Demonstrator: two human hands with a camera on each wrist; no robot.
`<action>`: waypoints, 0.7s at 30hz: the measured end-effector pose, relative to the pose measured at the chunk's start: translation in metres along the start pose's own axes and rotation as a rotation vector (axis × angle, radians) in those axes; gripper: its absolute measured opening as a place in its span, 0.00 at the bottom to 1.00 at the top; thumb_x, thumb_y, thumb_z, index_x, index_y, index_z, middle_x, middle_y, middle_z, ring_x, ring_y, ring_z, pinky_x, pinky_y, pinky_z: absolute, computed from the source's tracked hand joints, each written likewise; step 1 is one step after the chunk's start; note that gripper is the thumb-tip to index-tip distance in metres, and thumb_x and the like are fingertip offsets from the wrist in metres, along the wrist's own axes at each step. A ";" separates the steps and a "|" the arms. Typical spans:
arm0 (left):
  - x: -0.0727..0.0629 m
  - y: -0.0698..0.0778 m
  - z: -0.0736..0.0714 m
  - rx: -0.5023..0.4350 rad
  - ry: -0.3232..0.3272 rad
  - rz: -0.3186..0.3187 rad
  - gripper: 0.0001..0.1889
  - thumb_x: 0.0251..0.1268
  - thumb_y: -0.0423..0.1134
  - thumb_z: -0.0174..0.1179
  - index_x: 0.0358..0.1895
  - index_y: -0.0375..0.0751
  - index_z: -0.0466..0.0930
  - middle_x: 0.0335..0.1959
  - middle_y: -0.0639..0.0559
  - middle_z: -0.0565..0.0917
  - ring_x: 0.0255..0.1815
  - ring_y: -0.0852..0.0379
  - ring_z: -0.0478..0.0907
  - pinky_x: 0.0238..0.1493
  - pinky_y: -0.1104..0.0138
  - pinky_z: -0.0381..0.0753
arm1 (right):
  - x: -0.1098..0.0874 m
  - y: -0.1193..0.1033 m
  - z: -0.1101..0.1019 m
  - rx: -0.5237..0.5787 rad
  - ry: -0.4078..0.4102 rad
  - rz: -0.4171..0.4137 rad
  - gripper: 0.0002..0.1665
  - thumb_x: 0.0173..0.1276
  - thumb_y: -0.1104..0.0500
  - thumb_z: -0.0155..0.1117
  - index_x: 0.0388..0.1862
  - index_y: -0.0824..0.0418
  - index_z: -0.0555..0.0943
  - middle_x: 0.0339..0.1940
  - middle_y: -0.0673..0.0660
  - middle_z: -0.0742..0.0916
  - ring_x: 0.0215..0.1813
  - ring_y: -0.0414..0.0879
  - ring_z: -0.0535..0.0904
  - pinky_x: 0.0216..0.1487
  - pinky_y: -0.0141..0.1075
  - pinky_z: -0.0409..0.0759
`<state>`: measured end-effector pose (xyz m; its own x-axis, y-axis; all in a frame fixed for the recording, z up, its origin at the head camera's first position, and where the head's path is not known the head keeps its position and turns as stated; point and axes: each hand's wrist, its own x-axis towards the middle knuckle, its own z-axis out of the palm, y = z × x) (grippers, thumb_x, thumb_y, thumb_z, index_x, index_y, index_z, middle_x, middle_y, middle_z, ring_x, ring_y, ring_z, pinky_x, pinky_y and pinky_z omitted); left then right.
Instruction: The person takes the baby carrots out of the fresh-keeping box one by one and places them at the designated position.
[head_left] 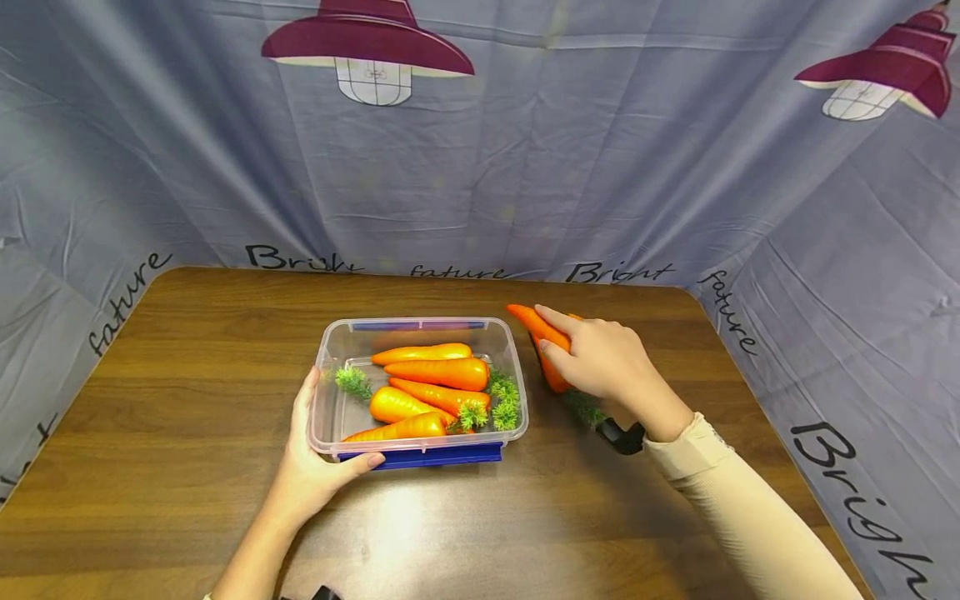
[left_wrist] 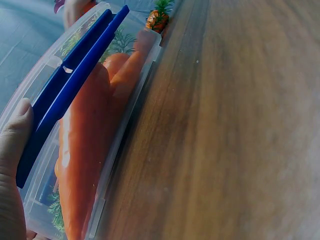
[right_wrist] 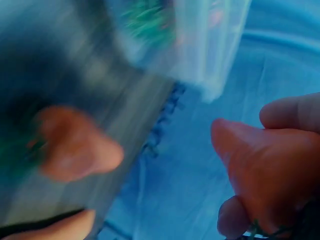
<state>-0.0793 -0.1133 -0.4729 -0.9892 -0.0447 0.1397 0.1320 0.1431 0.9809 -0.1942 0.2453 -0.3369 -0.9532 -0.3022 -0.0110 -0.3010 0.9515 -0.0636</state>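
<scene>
A clear plastic food container [head_left: 318,421] with blue latches stands mid-table, holding several toy carrots [head_left: 442,372] with green leafy tops. My left hand [head_left: 318,467] grips its front left corner, thumb along the front rim by the blue latch [left_wrist: 65,90] and fingers on the left wall. To the right of the container, my right hand [head_left: 596,354] holds an orange carrot [right_wrist: 270,165] between thumb and fingers, its tip pointing toward the container's back right corner. Another carrot [right_wrist: 75,145] lies below that hand, its leaves [head_left: 585,408] partly hidden by the wrist.
The wooden table [head_left: 187,375] reaches back to a grey-blue curtain [head_left: 450,183] printed with lamps and lettering. A black wrist-camera piece [head_left: 622,435] sits under my right wrist. Along the container's right side lie green carrot tops [head_left: 504,404].
</scene>
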 end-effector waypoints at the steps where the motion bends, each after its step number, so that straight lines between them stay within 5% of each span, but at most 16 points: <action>1: 0.000 0.000 0.000 0.002 0.001 -0.001 0.71 0.38 0.26 0.79 0.80 0.68 0.38 0.81 0.48 0.50 0.75 0.46 0.56 0.65 0.83 0.62 | -0.002 0.006 0.003 -0.011 -0.005 0.019 0.34 0.72 0.38 0.47 0.76 0.37 0.64 0.45 0.59 0.88 0.31 0.54 0.80 0.21 0.40 0.68; 4: 0.000 -0.001 0.000 0.004 0.002 -0.001 0.71 0.37 0.25 0.80 0.80 0.68 0.38 0.80 0.48 0.51 0.75 0.46 0.57 0.65 0.83 0.63 | -0.008 0.021 0.008 -0.027 -0.029 0.072 0.33 0.74 0.39 0.44 0.77 0.37 0.62 0.55 0.62 0.86 0.36 0.58 0.82 0.21 0.41 0.69; 15: 0.000 -0.001 0.001 0.006 -0.002 -0.008 0.71 0.37 0.25 0.79 0.80 0.68 0.38 0.80 0.48 0.51 0.74 0.46 0.58 0.64 0.83 0.64 | -0.024 0.053 0.024 -0.069 -0.153 0.147 0.36 0.76 0.43 0.38 0.80 0.28 0.45 0.46 0.66 0.88 0.31 0.57 0.81 0.18 0.42 0.66; 21: 0.000 0.000 0.000 0.015 0.002 -0.015 0.70 0.38 0.26 0.80 0.80 0.68 0.38 0.81 0.49 0.50 0.75 0.46 0.56 0.64 0.84 0.62 | -0.023 0.060 0.036 -0.084 -0.193 0.148 0.34 0.75 0.43 0.41 0.80 0.36 0.55 0.51 0.70 0.86 0.39 0.65 0.83 0.21 0.45 0.70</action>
<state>-0.0791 -0.1135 -0.4727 -0.9908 -0.0492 0.1257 0.1166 0.1570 0.9807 -0.1889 0.3069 -0.3764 -0.9661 -0.1572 -0.2046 -0.1679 0.9851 0.0360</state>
